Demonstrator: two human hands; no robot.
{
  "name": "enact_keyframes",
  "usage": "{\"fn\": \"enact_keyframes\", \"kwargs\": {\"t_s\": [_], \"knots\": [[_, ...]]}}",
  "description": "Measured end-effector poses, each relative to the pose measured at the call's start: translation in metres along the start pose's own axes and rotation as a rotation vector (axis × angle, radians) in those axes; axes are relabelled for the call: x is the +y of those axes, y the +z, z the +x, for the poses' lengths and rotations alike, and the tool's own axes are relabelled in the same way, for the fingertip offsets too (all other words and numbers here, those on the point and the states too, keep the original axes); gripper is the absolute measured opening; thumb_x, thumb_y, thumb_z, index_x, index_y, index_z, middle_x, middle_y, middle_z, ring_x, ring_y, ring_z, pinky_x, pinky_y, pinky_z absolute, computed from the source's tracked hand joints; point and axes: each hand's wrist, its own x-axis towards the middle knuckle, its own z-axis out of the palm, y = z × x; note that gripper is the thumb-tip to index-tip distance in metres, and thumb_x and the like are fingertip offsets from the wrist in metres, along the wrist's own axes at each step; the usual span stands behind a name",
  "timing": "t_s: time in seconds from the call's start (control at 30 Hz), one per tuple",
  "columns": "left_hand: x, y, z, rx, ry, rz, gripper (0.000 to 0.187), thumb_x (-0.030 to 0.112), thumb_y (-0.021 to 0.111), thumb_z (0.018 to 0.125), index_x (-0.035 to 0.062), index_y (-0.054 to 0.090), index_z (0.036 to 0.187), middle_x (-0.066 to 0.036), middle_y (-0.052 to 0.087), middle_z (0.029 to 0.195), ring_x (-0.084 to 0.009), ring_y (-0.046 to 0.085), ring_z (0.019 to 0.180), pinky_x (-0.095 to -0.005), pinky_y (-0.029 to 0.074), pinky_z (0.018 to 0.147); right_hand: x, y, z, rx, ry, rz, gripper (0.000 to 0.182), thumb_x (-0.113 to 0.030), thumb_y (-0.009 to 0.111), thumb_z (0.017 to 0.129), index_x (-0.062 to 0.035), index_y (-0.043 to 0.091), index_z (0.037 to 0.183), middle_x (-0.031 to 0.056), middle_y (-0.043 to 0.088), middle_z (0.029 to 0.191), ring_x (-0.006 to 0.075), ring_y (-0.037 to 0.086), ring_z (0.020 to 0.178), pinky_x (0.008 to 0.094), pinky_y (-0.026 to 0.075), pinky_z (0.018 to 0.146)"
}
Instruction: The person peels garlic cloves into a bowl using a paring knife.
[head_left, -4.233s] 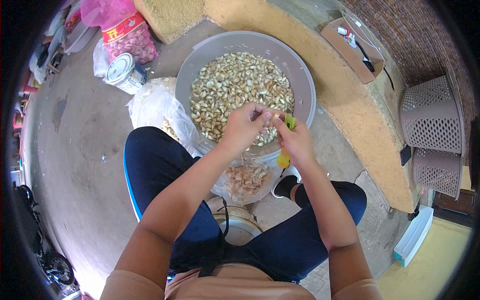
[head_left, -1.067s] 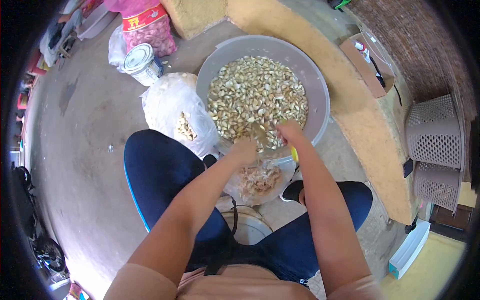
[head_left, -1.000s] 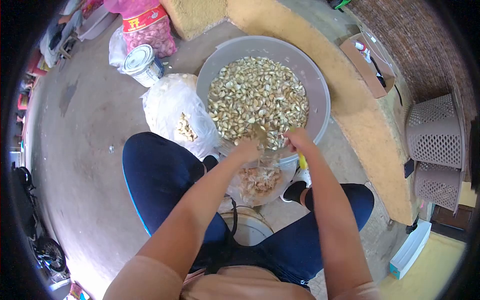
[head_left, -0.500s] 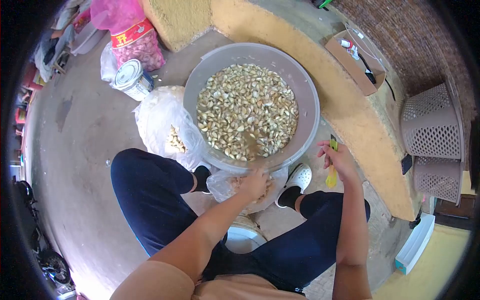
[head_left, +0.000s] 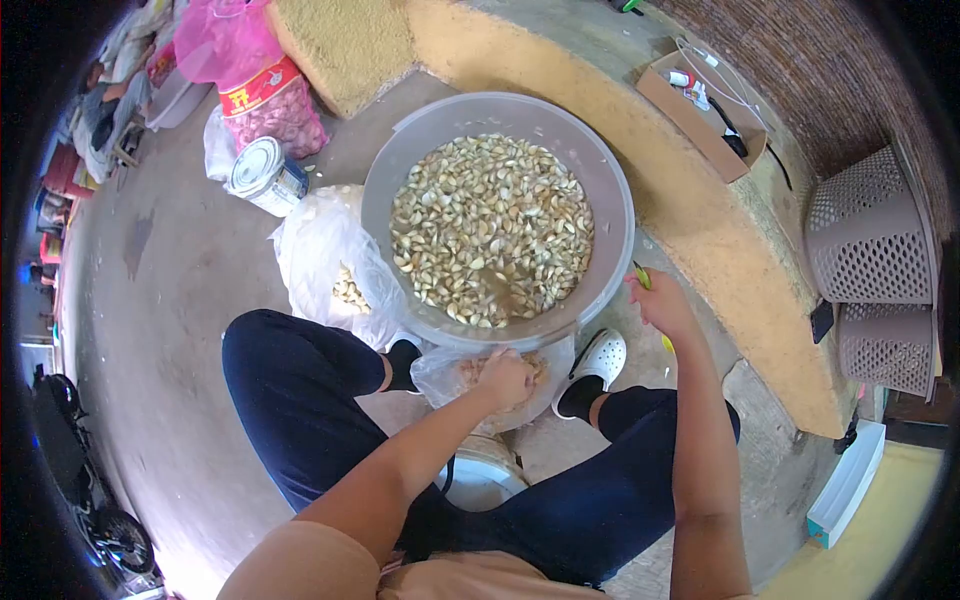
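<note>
My left hand (head_left: pixel 507 380) is closed over a clear plastic bag (head_left: pixel 437 374) of brownish scraps that look like garlic skins, between my feet; anything in its fingers is hidden. My right hand (head_left: pixel 662 305), right of the basin, grips a yellow-green utility knife (head_left: pixel 642 277), its tip pointing up and left. In front of me stands a large grey basin (head_left: pixel 622 190) with many unpeeled garlic cloves (head_left: pixel 490 220) in murky water. At its left, a white plastic bag (head_left: pixel 315 240) holds pale peeled cloves (head_left: pixel 350 292).
A metal can (head_left: pixel 268 176) and a pink net sack (head_left: pixel 275 110) stand at the back left. Along the right runs a yellow ledge (head_left: pixel 720 250) with a cardboard box (head_left: pixel 695 115) and stacked perforated crates (head_left: pixel 870 245). Below the scrap bag is a white bucket (head_left: pixel 482 482).
My left hand has come slightly back from the basin's rim and lower over the scrap bag. My right hand has turned the knife and shifted slightly left.
</note>
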Motion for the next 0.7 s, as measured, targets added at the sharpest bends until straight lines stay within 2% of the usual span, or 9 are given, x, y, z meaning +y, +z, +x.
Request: {"fn": "enact_keyframes", "kwargs": {"t_s": [0.07,0.17,0.27,0.33,0.37,0.47,0.53,0.67,0.7], "knots": [[-0.017,0.012,0.014,0.055,0.002,-0.014,0.017,0.022,0.057,0.067,0.0063,0.057,0.059,-0.013,0.056,0.07,-0.029,0.052,0.078,-0.0397,0.042,0.073,-0.003,0.0,0.01,-0.002,-0.009,-0.082,0.024,-0.013,0.048,0.074,0.0003,0.059,0.091,0.0136,0.058,0.065,0.0236,0.057,0.053,0.0336,0.043,0.051],[-0.037,0.021,0.03,0.218,0.08,-0.106,0.013,0.019,0.06,0.065,0.0068,0.059,0.061,-0.012,0.056,0.073,-0.0296,0.052,0.08,-0.0387,0.041,0.074,0.007,0.005,0.027,0.0,-0.132,-0.1,0.024,-0.018,0.047,0.084,-0.0026,0.058,0.098,0.0063,0.057,0.068,0.0123,0.049,0.043,0.0261,0.04,0.04],[-0.045,0.0,0.049,0.483,-0.049,-0.479,0.012,0.016,0.061,0.065,0.006,0.058,0.059,-0.012,0.056,0.077,-0.0301,0.052,0.083,-0.0377,0.041,0.077,-0.003,0.004,0.031,-0.021,-0.092,-0.065,0.023,-0.016,0.047,0.084,-0.0026,0.058,0.098,0.0066,0.058,0.069,0.0113,0.048,0.044,0.0254,0.04,0.041],[-0.071,-0.017,0.062,0.533,-0.143,-0.199,0.012,0.018,0.062,0.066,0.0068,0.063,0.07,-0.013,0.059,0.083,-0.0308,0.054,0.085,-0.0367,0.042,0.078,-0.005,0.004,0.035,-0.011,-0.107,-0.066,0.022,-0.015,0.047,0.084,-0.0023,0.058,0.098,0.0066,0.058,0.069,0.0109,0.048,0.043,0.0254,0.04,0.041],[-0.09,-0.017,0.069,0.454,-0.231,-0.195,0.013,0.017,0.06,0.066,0.0066,0.063,0.074,-0.014,0.059,0.082,-0.0314,0.055,0.082,-0.0378,0.044,0.075,-0.007,0.005,0.036,-0.012,-0.112,-0.063,0.022,-0.014,0.047,0.084,-0.0021,0.058,0.098,0.0066,0.058,0.069,0.0106,0.048,0.043,0.0254,0.04,0.042],[-0.166,0.015,0.082,0.251,-0.398,-0.154,0.019,0.015,0.057,0.067,0.0064,0.063,0.082,-0.017,0.061,0.079,-0.0326,0.058,0.073,-0.0402,0.046,0.069,-0.026,0.006,0.031,0.003,-0.115,-0.045,0.023,-0.014,0.05,0.075,-0.0003,0.06,0.09,0.0211,0.058,0.07,0.0304,0.059,0.066,0.0367,0.043,0.06],[-0.184,0.019,0.085,0.15,-0.366,-0.111,0.021,0.014,0.056,0.067,0.0065,0.064,0.084,-0.017,0.061,0.077,-0.0326,0.059,0.07,-0.0406,0.047,0.068,-0.031,0.005,0.031,-0.018,-0.126,-0.003,0.023,-0.015,0.05,0.076,-0.0001,0.06,0.09,0.021,0.058,0.07,0.0311,0.058,0.065,0.0371,0.043,0.059],[-0.174,0.013,0.1,-0.075,-0.538,-0.285,0.037,0.019,0.055,0.069,0.0093,0.057,0.105,-0.019,0.057,0.096,-0.0323,0.055,0.089,-0.0395,0.043,0.081,-0.036,0.005,0.034,-0.013,-0.109,-0.104,0.022,-0.015,0.05,0.078,-0.0008,0.059,0.091,0.0202,0.057,0.069,0.0312,0.057,0.063,0.0365,0.043,0.058],[-0.188,0.036,0.108,-0.078,-0.521,-0.193,0.042,0.021,0.055,0.07,0.0105,0.054,0.11,-0.02,0.055,0.103,-0.0323,0.053,0.095,-0.0393,0.041,0.084,-0.036,0.005,0.035,-0.031,-0.127,-0.081,0.023,-0.013,0.049,0.078,-0.0007,0.058,0.095,0.0152,0.057,0.069,0.0243,0.055,0.059,0.0328,0.043,0.055]]}}
